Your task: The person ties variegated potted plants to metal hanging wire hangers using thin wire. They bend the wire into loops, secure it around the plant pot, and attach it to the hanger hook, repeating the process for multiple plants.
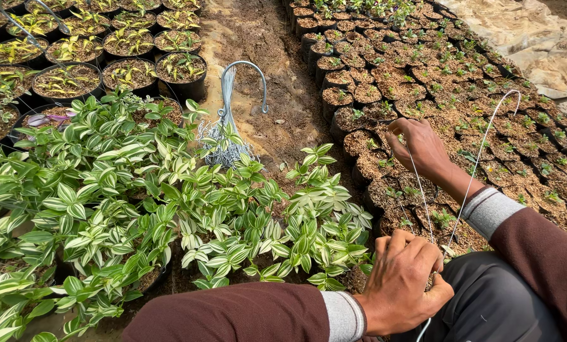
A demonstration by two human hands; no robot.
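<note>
Near left, a wide bed of green-and-white striped leafy plants (137, 209); right and far, rows of small black soil-filled nursery pots (423, 82) with tiny seedlings; between them a bare dirt path (264, 57). A bundle of grey wire hangers with a curved hook (229, 120) stands at the bed's far edge. Left hand (404, 282), near centre, is closed around thin grey wire strands (423, 196); right hand (419, 147), farther, pinches the same strands above the pots.

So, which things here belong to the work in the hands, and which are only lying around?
In hand:
- left hand gripping thin wire hanger
- right hand on the same wires

Around:
- bundle of wire hangers standing on soil path
- variegated leafy plants
- small seedling bags
- black pots
</note>
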